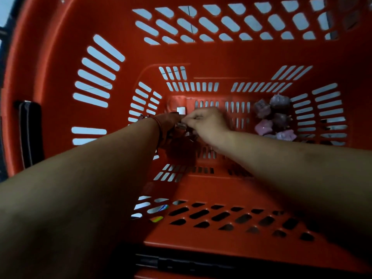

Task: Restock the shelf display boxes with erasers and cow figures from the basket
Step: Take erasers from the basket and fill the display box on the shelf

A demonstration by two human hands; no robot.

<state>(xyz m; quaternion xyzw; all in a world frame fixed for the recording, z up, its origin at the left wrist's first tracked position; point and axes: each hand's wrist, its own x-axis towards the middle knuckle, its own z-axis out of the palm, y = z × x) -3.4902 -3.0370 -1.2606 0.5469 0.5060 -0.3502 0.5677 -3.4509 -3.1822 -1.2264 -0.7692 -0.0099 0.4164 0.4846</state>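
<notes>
Cow figures (273,119): 6 or so small glossy lumps, pink & mauve, rounded, heaped in the far-right corner of the basket (221,57) base, well apart from both hands. Basket is hard red plastic, smooth, w/ oblong slots in walls & base. Right hand (208,121) is down mid-base, fingers curled, pinching small greyish pieces (182,125); too blurred to say if they're erasers. Left hand (171,125) meets them too, but it's in shadow, so can't tell its grip. Thin red thread bracelet (160,127) on the left wrist. Pale floor (100,64) shows thru the slots. Black bar (181,264) crosses the near rim, partly cut off. Both forearms hide much of the near base.
</notes>
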